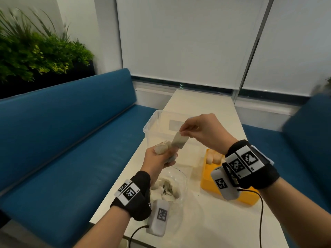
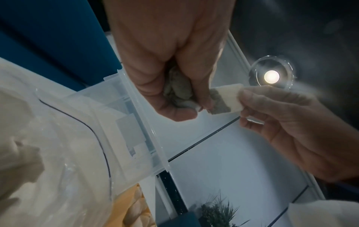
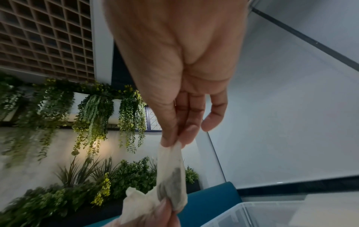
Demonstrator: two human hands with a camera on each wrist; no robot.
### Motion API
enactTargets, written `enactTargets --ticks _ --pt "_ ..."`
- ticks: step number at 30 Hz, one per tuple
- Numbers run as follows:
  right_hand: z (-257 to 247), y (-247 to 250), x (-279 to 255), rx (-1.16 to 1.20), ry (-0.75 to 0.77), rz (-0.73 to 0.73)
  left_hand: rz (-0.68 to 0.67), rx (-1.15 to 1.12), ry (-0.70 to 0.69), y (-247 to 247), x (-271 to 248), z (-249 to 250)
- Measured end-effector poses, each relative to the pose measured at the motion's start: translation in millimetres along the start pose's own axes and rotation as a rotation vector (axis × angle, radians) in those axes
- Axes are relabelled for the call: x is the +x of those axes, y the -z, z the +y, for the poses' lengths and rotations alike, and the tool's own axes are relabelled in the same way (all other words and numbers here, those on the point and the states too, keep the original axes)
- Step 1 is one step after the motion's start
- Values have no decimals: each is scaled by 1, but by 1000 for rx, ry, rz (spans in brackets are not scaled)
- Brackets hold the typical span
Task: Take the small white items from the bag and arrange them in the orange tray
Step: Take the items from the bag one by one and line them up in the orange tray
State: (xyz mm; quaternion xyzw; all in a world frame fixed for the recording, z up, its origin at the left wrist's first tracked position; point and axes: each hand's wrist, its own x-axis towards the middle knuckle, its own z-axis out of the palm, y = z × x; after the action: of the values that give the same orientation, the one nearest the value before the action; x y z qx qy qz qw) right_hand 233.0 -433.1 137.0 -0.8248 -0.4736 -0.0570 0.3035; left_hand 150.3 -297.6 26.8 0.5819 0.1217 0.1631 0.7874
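Two hands, head view: both are raised over the white surface (image 1: pixel 211 221), meeting in front of a clear plastic box (image 1: pixel 152 122).
Left hand, head view: the left hand (image 1: pixel 157 158) is closed round a bunch of small white sachets (image 1: pixel 162 147), fingers curled tight.
Right hand, head view: the right hand (image 1: pixel 202 131) pinches the top edge of one sachet (image 1: pixel 179 141) between thumb and fingertips; its lower end touches the bunch.
Bag, head view: the clear bag (image 1: pixel 177 178) lies on the surface below the left wrist, with more white sachets inside.
Orange tray, head view: the orange tray (image 1: pixel 206 181) sits near the bag on its right, partly behind the right wrist, with a few white sachets standing at its far end.
Left wrist view: the left hand (image 2: pixel 170 73) grips the crumpled bunch (image 2: pixel 178 90); the right hand (image 2: pixel 291 122) holds the single sachet (image 2: pixel 227 99) by its pale end, the darker end against the left fingers. The box (image 2: pixel 139 122) and the bag (image 2: pixel 68 153) lie beneath.
Right wrist view: the right hand (image 3: pixel 178 76) pinches the sachet (image 3: pixel 172 172) at its tip; the remaining fingers are loosely extended. The bunch (image 3: pixel 136 204) shows at the bottom, blurred.
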Motion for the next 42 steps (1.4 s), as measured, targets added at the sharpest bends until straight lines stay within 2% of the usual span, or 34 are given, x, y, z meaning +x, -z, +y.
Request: enactTargets --ticks 6,9,12,15,19,25,30,38,42 --pt "15 22 -5 -58 -52 24 -30 -76 108 -11 7 -6" --pt "47 45 -13 -94 -178 47 -37 -64 126 -13 8 -14" --pt "100 57 -22 -163 -346 56 -30 -83 147 -13 10 -25" --pt "154 47 -30 -240 -496 -16 -32 -102 174 -14 12 -34" --pt "196 16 -34 -344 -594 -235 -39 -106 205 -20 17 -43" --pt "227 -31 -20 -406 -605 -474 -25 -71 220 -18 26 -52" --pt "243 -54 -1 -473 -594 -544 3 -77 240 -8 29 -57" --pt "258 -62 10 -572 -599 -509 43 -64 265 6 29 -63" --pt "260 -51 10 -535 -597 -405 37 -59 296 6 32 -62"
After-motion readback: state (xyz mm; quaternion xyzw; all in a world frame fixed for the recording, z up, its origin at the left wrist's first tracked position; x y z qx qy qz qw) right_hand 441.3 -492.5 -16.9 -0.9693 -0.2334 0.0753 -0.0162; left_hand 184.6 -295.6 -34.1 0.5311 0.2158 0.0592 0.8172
